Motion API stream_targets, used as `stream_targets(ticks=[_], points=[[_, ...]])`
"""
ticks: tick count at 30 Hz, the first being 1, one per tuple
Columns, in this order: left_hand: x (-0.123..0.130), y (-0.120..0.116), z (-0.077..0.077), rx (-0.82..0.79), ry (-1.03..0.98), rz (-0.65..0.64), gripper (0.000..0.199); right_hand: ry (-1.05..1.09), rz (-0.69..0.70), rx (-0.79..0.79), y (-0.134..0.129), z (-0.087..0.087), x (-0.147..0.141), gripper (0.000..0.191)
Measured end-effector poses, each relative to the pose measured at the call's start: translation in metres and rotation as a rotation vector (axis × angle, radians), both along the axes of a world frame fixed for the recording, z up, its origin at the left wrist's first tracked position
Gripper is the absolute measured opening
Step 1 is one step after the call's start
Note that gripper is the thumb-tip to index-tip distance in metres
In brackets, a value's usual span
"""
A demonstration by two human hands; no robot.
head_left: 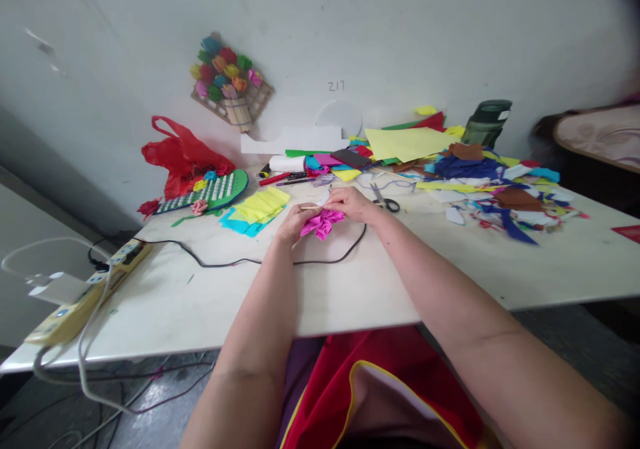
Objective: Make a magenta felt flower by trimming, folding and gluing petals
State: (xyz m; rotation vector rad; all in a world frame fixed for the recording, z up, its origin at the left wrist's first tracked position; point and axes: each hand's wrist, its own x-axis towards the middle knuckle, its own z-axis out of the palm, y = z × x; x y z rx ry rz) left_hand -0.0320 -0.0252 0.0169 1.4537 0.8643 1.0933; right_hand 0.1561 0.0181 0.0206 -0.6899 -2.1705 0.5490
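Observation:
A crumpled piece of magenta crepe paper (pixel 323 224) hangs between my hands over the middle of the table. My left hand (pixel 295 223) is closed at its left side, fingers bent round the gathered edge. A thin pale stick (pixel 311 207) shows at the left fingertips. From the other side my right hand (pixel 351 202) pinches the top of the paper near the stick. The exact grip of the fingertips is too small to make out. Scissors (pixel 385 200) with dark handles lie just right of my right hand. Yellow crepe paper (pixel 263 203) on blue sheets (pixel 245 224) lies to the left.
A black cable (pixel 225 263) crosses the table beneath my hands from a power strip (pixel 95 289). Coloured scraps (pixel 465 169) pile up at the right, near a green bottle (pixel 486 123). A green decorated board (pixel 227 192) and red bag (pixel 180 155) stand back left.

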Motion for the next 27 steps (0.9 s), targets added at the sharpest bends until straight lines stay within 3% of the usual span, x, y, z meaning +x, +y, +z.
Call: stream_targets(ticks=[14, 27], points=[[-0.0006, 0.0058, -0.0044, -0.022, -0.032, -0.021, 0.025, 0.040, 0.043, 0.061, 0.0050, -0.0047, 0.0005, 0.039], [-0.0012, 0.0078, -0.0060, 0.003, -0.012, 0.029, 0.019, 0.086, 0.056, 0.096, 0.0056, -0.0039, -0.0006, 0.020]])
